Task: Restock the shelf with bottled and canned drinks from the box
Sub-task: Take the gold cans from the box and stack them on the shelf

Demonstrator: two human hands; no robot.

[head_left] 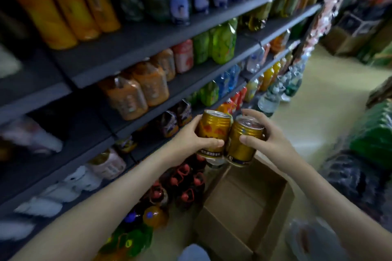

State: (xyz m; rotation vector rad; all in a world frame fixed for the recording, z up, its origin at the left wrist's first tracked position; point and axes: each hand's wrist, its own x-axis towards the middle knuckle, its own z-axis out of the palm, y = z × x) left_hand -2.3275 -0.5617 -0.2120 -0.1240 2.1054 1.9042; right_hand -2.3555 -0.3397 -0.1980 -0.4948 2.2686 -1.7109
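Gold cans [214, 131] in hands [191, 138], probably in contact.

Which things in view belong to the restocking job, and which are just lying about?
In the job:
left hand gripping a gold can
right hand gripping a second gold can
cardboard box below them
shelf

Lying about:
red-capped bottles beside the box
green wrapped packs at right
plastic bag, bottom right

Shelf bottles [135, 91] motion-blurred, labels unreadable; left can [214, 131] print too small; bag [314, 241] cut by bottom edge.
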